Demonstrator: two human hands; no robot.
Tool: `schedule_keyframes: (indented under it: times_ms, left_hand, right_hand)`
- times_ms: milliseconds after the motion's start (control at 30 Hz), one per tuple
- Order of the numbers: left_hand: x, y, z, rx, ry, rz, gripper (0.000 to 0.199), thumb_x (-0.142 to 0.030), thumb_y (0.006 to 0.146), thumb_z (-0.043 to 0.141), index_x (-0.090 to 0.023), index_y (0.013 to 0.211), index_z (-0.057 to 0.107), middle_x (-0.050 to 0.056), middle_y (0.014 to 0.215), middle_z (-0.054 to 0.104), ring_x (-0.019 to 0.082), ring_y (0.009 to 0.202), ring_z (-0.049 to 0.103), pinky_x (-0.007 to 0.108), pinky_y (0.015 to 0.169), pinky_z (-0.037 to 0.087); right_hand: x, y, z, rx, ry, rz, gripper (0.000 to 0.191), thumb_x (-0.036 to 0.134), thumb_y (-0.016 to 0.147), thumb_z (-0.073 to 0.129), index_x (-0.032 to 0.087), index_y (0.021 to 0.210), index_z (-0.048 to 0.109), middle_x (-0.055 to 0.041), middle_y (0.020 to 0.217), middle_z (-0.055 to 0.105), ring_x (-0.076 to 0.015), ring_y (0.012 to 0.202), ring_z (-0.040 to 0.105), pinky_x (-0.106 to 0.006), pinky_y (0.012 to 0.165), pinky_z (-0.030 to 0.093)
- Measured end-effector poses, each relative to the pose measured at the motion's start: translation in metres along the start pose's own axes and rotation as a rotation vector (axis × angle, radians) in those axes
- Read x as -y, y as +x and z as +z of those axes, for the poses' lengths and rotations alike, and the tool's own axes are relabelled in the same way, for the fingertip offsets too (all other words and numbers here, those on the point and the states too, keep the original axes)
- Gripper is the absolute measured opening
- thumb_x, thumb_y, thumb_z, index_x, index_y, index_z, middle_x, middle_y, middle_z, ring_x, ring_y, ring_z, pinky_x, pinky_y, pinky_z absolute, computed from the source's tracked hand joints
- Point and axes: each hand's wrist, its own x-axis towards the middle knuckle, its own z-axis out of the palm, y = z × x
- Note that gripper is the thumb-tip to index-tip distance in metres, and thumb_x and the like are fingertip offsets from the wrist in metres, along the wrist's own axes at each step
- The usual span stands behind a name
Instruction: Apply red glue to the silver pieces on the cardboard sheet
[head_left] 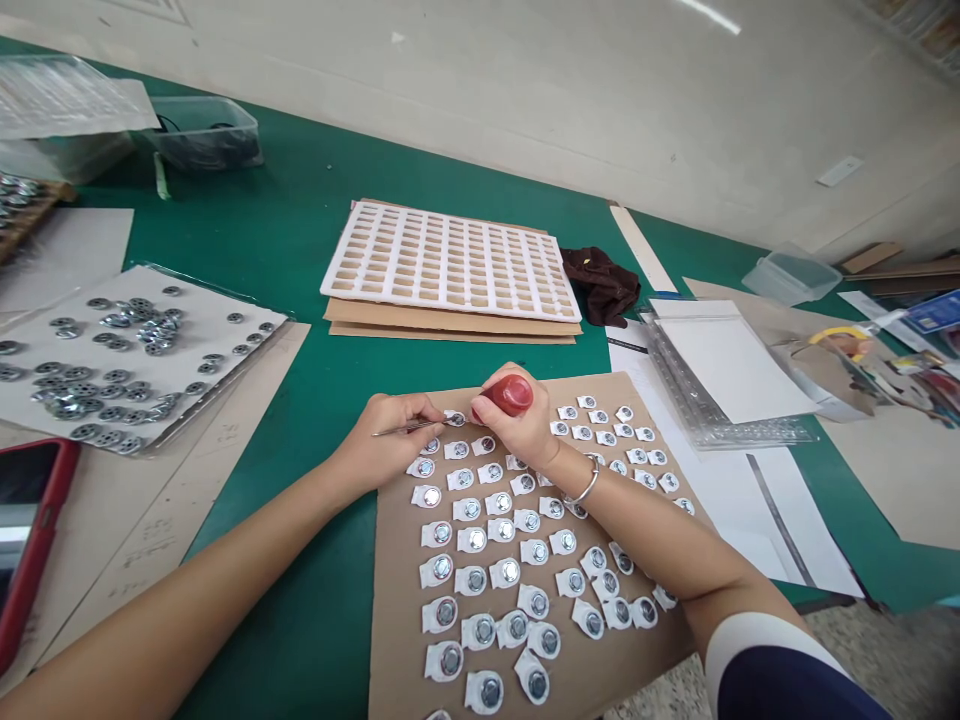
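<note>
My left hand [382, 440] is closed around thin metal tweezers [405, 428]. Their tips are near a small white piece with a round metal disc [454, 418] at the far edge of a brown cardboard sheet [397, 600]. Wrapped in my right hand [525, 425] is a red, rounded, glossy object [512, 394], either a bottle or a tool handle; its lower end is hidden by my fingers. Both hands are close together over the board. Many similar white pieces with metal discs [471, 580] lie in loose rows on the cardboard.
A white grid tray [442, 262] rests on cardboard sheets behind my hands. Loose metal discs [112, 390] are spread on a white sheet at left, beside a red-cased phone [30, 540]. A dark cloth [600, 283], plastic-wrapped sheets [727, 360] and clear boxes [793, 275] lie at right.
</note>
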Motion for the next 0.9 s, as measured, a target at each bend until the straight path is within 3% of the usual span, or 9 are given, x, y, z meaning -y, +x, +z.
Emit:
schedule_keyframes:
  times_ms: [567,900]
  left_hand:
    - [-0.0063,0.0008,-0.0023,0.002,-0.009,-0.048,0.015,-0.033,0.076,0.062,-0.018,0.077,0.066,0.001,0.079,0.070,0.018,0.075,0.065,0.025,0.064,0.048]
    - [-0.0050,0.0011,-0.0020,0.004,-0.019,-0.053,0.014,-0.032,0.076,0.062,-0.018,0.077,0.066,0.001,0.078,0.070,0.017,0.073,0.065,0.025,0.063,0.048]
  right_hand:
    - [-0.0005,-0.0012,0.0012,0.029,0.008,0.025,0.023,0.037,0.073,0.070,0.022,0.078,0.053,-0.0021,0.074,0.058,-0.0184,0.070,0.060,-0.034,0.067,0.051]
    - [0.0019,-0.0011,0.0014,0.033,0.004,-0.064,0.016,0.030,0.074,0.070,0.020,0.078,0.057,-0.0018,0.073,0.057,-0.0164,0.068,0.056,-0.033,0.066,0.049]
